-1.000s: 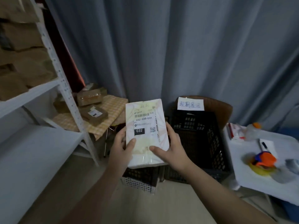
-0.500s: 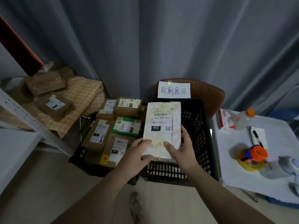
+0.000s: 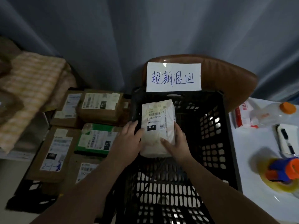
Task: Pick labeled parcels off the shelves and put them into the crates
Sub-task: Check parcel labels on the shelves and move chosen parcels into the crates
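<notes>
A white soft parcel (image 3: 157,120) with a label reading 032 is held inside the black perforated crate (image 3: 215,143), down between its walls. My left hand (image 3: 127,139) grips the parcel's left edge. My right hand (image 3: 177,144) grips its lower right corner, thumb across the front. A handwritten paper sign (image 3: 174,77) stands at the crate's far rim. To the left, a second black crate (image 3: 32,198) is filled with several brown and green labeled boxes (image 3: 97,138).
A brown chair back (image 3: 229,75) rises behind the crate, against a grey curtain. At right, a white table (image 3: 252,159) carries a bottle (image 3: 275,113), a pen, a notepad and an orange-blue tape dispenser (image 3: 283,172). A checked cloth (image 3: 27,88) lies at left.
The view swung from the shelf down over the crates. Both hands carried the white parcel forward and lowered it from above the crate rim into the black crate.
</notes>
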